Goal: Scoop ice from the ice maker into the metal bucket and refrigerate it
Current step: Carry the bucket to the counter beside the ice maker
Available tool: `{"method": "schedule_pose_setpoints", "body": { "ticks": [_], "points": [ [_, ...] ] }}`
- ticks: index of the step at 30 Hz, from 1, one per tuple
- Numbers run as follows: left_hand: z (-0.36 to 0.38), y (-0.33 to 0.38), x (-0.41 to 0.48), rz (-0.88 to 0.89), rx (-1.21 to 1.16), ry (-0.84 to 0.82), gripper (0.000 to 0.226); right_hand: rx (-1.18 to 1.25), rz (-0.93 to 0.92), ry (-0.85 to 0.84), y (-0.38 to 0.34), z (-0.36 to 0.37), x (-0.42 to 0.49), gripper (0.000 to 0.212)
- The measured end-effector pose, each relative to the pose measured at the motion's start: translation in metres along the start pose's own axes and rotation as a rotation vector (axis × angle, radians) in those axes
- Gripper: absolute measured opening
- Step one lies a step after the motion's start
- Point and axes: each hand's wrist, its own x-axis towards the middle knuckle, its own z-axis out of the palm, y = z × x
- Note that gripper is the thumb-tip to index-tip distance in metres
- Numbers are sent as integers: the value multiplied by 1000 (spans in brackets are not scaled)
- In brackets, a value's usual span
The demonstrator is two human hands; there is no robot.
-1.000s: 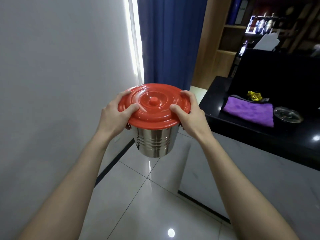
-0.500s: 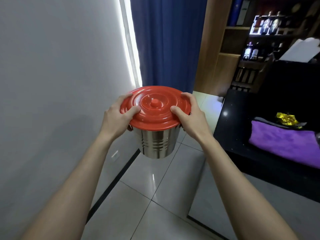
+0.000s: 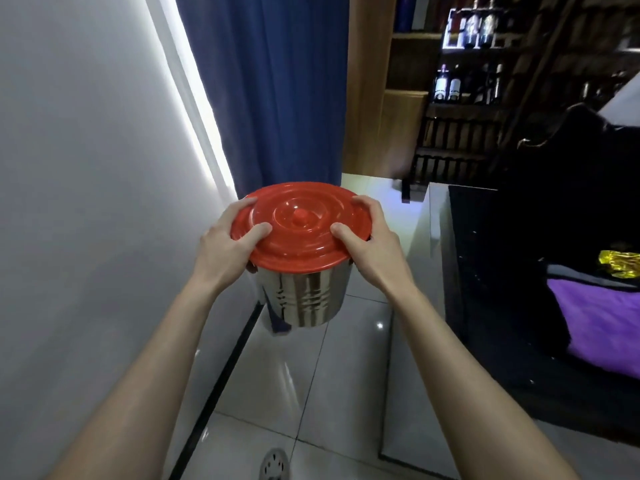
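- Metal bucket [image 3: 304, 296]: contents hidden, red lid [image 3: 299, 226] covering it.
- Left hand [image 3: 225, 247] and right hand [image 3: 372, 244]: gripping the rim, thumbs pressing the lid.
- Purple cloth [image 3: 602, 323]: lying on the black counter [image 3: 491, 306] nearby.

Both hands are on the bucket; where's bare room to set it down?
Free: floor tiles between the wall's dark skirting and the black counter; also the counter's bare stretch left of the purple cloth. Crowded: cloth and gold foil at right.

Blue curtain [image 3: 277, 91], purple cloth [image 3: 599, 320], wine bottles [image 3: 446, 85].
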Motion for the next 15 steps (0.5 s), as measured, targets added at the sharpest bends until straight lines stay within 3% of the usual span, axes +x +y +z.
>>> {"method": "schedule_pose_setpoints", "body": {
  "ticks": [9, 15],
  "points": [
    [27, -37, 138, 123, -69, -212, 56, -52, 96, 204, 11, 23, 75, 70],
    [58, -40, 207, 177, -125, -304, 61, -100, 141, 339, 25, 21, 122, 63]
  ]
}}
